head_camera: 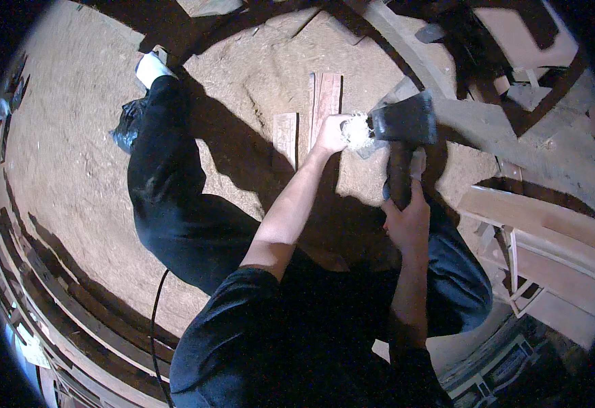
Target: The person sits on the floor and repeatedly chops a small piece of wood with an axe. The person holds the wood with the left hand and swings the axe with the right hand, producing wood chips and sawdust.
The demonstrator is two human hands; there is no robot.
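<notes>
My left hand (334, 133) is closed around a pale, frayed bundle (358, 131), so brightly lit that its material cannot be told. Just right of the bundle is the dark, broad head of a hatchet (404, 122); whether the two touch is unclear. Its handle (400, 176) runs down into my right hand (410, 222), which grips the lower end. A small pale piece (418, 163) shows beside the handle, partly hidden. Beyond my left hand a reddish wooden board (326, 99) lies on the ground, with a shorter wooden board (284, 133) to its left.
Wooden planks (557, 224) are stacked at the right, and a wide grey board (511, 127) lies above them. Long timbers (83, 326) line the lower left, near a black cable (155, 326). Dark plastic (128, 125) lies by my outstretched leg (164, 153).
</notes>
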